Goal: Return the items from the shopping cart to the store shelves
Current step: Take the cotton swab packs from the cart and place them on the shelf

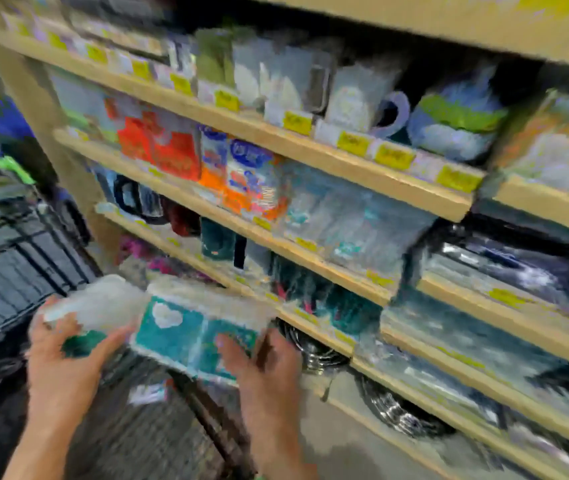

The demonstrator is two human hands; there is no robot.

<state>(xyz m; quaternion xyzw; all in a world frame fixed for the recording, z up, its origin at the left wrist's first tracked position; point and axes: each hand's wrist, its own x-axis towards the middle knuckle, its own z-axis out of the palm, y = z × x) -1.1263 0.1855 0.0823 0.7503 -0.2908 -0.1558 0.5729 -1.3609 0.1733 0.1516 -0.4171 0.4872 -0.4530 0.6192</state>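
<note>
Motion blur leaves the yellow price tags [393, 156] and every label unreadable, though I make out a white heart shape on my teal pack [186, 336]. My right hand [258, 365] grips that white-edged teal pack by its right end, low before the wooden shelves [310, 147]. My left hand [68, 351], thumb on top, curls around a second, whiter pack [97, 306] just beside it, above the shopping cart [6, 268].

Retail shop aisle: wooden shelves [276, 140] w/ packaged goods, yellow price tags [352, 143], prob. a cart [16, 258] at left.
</note>
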